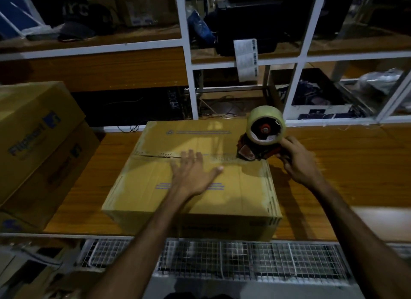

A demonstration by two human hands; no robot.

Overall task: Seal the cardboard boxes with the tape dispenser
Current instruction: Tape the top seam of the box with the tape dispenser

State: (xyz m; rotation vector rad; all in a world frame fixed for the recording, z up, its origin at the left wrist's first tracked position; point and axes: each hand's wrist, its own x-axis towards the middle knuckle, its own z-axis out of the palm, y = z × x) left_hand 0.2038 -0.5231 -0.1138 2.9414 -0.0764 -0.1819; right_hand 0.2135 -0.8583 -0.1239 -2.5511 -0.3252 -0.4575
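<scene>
A closed cardboard box (155, 187) lies on the wooden table (347, 165), its top flaps meeting in a seam that runs left to right. My left hand (193, 174) presses flat on the top near the middle of the seam, fingers spread. My right hand (295, 160) grips the handle of the red tape dispenser (255, 150). The dispenser's head sits on the seam at the box's right edge. A roll of clear tape (266, 127) stands on the dispenser.
Two stacked cardboard boxes (33, 138) stand on the table at the left. White shelving (191, 80) with cables and dark goods rises behind the table. A wire mesh rack (244, 256) runs below the table's front edge.
</scene>
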